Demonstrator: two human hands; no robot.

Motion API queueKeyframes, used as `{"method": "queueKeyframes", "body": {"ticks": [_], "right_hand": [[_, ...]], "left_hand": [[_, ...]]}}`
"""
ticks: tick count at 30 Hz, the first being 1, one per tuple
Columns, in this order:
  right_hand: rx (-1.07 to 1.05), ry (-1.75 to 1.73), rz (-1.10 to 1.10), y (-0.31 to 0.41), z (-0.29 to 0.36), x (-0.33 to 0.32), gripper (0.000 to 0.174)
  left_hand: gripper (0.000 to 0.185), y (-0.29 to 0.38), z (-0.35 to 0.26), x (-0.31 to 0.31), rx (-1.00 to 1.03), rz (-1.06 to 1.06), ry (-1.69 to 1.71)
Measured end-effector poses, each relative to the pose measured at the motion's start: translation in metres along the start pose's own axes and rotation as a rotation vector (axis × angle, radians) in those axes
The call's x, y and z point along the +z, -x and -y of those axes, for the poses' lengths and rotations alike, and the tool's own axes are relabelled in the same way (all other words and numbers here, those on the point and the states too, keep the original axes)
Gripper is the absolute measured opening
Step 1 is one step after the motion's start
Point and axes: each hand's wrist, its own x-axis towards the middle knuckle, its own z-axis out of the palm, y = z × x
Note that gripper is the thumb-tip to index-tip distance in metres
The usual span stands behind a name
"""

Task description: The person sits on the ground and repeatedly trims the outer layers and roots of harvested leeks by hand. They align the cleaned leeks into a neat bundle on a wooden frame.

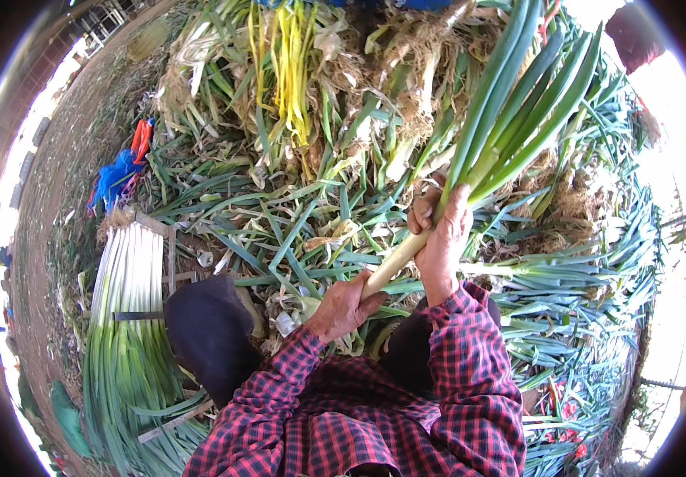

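A thick green onion stalk [399, 262] slants across the middle, its green leaves [515, 119] fanned toward the top right. My left hand [346, 304] grips its pale lower end; the root end is hidden in the fingers. Higher up, where the white part turns green, my right hand [443, 229] is closed around the same stalk. Left of my knee, a stack of cleaned green onions [134, 280] lies lengthwise in a frame [172, 256], white ends toward the top and rooty tips at the upper corner.
Loose leaves and peelings [301, 232] cover the ground before me. Yellow ties [289, 71] hang over a pile of rooted onions [420, 65] at the top. Blue and red netting [115, 179] lies at the left. More green onions [569, 286] are heaped at the right.
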Motion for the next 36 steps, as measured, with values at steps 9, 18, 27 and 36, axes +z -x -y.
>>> {"method": "queueKeyframes", "body": {"ticks": [9, 18, 27, 36], "right_hand": [[0.013, 0.634, 0.337, 0.044, -0.001, 0.023, 0.051], [0.169, -0.296, 0.028, -0.028, 0.010, 0.002, 0.050], [0.268, -0.535, 0.362, -0.023, 0.017, 0.002, 0.068], [0.209, -0.688, 0.491, -0.039, 0.034, -0.020, 0.056]], "left_hand": [[0.044, -0.018, -0.009, -0.027, 0.163, -0.342, -0.119], [0.072, -0.036, -0.013, -0.010, -0.101, 0.081, 0.774], [0.018, -0.085, -0.058, -0.016, 0.363, -0.317, 0.045], [0.023, -0.026, 0.044, -0.056, 0.008, -0.869, 1.381]]}}
